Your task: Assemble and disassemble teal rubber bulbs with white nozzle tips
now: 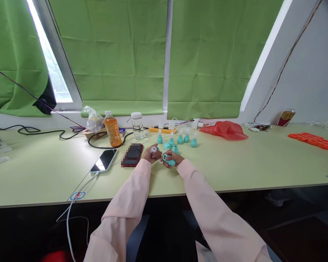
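Note:
In the head view my left hand [150, 155] is closed around a small whitish nozzle piece [153, 149], its round end facing me. Just to the right, my right hand [177, 158] grips a teal rubber squeeze bulb [170, 162] whose open mouth points left, towards my left hand. The two hands are close together above the table. Right behind them sits an open-necked teal bulb [175, 149], and another teal bulb [167, 146] is partly hidden. Farther back, several teal bulbs with clear pointed tips [194, 142] stand upright.
A dark red-edged phone [132, 155] and a charging white phone [104, 161] lie left of my hands. Behind them stand an orange drink bottle [113, 130] and a clear jar [137, 126]. A power strip [161, 130], red plastic bag [224, 130] and orange tray [313, 140] are beyond.

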Demonstrator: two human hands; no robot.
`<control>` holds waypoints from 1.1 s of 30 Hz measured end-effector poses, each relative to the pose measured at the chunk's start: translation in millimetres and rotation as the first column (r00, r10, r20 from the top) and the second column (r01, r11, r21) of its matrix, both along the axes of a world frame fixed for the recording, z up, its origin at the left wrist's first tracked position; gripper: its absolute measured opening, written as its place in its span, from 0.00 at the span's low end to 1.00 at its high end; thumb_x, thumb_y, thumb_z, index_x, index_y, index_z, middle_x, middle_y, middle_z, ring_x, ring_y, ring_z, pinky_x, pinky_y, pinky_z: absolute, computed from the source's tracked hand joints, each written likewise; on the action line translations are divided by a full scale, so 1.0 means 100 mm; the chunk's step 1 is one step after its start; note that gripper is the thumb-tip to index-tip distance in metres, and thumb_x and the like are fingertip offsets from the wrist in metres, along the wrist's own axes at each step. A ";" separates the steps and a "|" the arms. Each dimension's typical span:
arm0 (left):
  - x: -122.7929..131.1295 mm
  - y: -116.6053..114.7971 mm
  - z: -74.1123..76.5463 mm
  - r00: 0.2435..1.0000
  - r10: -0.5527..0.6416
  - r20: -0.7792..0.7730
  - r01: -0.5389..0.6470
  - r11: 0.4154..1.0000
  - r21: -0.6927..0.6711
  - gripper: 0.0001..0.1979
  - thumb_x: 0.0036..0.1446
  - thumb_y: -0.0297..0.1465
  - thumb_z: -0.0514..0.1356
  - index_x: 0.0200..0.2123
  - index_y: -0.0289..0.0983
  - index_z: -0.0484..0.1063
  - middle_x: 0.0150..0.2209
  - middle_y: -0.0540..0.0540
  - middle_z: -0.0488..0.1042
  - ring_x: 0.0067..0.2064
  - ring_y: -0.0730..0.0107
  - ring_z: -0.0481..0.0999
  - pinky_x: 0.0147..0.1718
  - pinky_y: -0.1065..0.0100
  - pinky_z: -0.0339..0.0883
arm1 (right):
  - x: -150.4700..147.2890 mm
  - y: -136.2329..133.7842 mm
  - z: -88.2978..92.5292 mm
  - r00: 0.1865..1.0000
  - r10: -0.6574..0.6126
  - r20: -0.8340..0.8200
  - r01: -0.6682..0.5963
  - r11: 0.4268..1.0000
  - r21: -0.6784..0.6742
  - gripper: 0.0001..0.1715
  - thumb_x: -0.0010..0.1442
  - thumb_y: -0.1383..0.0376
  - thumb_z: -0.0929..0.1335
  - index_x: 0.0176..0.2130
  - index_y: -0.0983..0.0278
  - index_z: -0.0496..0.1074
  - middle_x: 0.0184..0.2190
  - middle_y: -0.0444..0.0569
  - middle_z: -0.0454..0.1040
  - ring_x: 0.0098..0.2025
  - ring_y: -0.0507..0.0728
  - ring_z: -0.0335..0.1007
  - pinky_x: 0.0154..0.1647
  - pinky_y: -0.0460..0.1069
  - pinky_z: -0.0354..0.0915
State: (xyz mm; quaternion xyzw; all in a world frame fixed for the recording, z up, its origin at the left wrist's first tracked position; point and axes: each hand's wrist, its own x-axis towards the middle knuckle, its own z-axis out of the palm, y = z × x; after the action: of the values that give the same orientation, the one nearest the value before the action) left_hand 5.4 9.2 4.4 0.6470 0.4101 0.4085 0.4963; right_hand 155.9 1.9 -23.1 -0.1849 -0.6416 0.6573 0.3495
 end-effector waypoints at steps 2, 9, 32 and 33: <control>-0.07 -0.02 0.07 0.998 0.021 0.057 -0.023 0.999 0.030 0.20 0.57 0.39 0.45 0.19 0.32 0.60 0.13 0.56 0.55 0.14 0.83 0.54 0.14 0.77 0.54 | 0.05 0.00 0.02 0.999 -0.037 -0.039 0.038 0.999 0.027 0.23 0.38 0.52 0.69 0.25 0.69 0.66 0.12 0.42 0.66 0.10 0.47 0.55 0.10 0.43 0.51; -0.21 -0.15 0.08 0.996 0.085 0.019 -0.087 0.989 0.122 0.23 0.50 0.49 0.44 0.17 0.36 0.53 0.10 0.56 0.53 0.12 0.82 0.51 0.11 0.77 0.43 | 0.41 0.00 0.18 0.963 -0.240 -0.118 0.254 0.960 0.118 0.22 0.43 0.48 0.63 0.26 0.65 0.65 0.20 0.45 0.67 0.17 0.48 0.59 0.18 0.47 0.57; -0.38 -0.06 -0.09 0.578 0.126 -0.806 0.356 0.850 0.388 0.15 0.44 0.22 0.52 0.37 0.38 0.66 0.39 0.44 0.66 0.36 0.65 0.69 0.34 0.68 0.61 | 0.86 0.50 0.19 0.450 -0.883 0.135 0.513 0.379 0.771 0.16 0.45 0.58 0.67 0.32 0.66 0.72 0.29 0.52 0.73 0.29 0.57 0.67 0.31 0.52 0.64; -0.39 -0.06 -0.07 0.561 0.131 -0.817 0.364 0.848 0.386 0.15 0.44 0.22 0.52 0.37 0.39 0.66 0.40 0.44 0.66 0.36 0.64 0.69 0.34 0.68 0.61 | 0.84 0.50 0.16 0.453 -0.880 0.143 0.485 0.378 0.788 0.15 0.45 0.58 0.67 0.32 0.66 0.72 0.29 0.52 0.73 0.29 0.57 0.67 0.31 0.52 0.64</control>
State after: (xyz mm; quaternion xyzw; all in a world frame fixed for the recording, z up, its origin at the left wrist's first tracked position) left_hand -33.8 3.0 -2.7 0.8952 0.4212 0.1196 0.0834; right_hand 239.5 51.9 -7.4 -0.4922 -0.7459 0.0851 0.4406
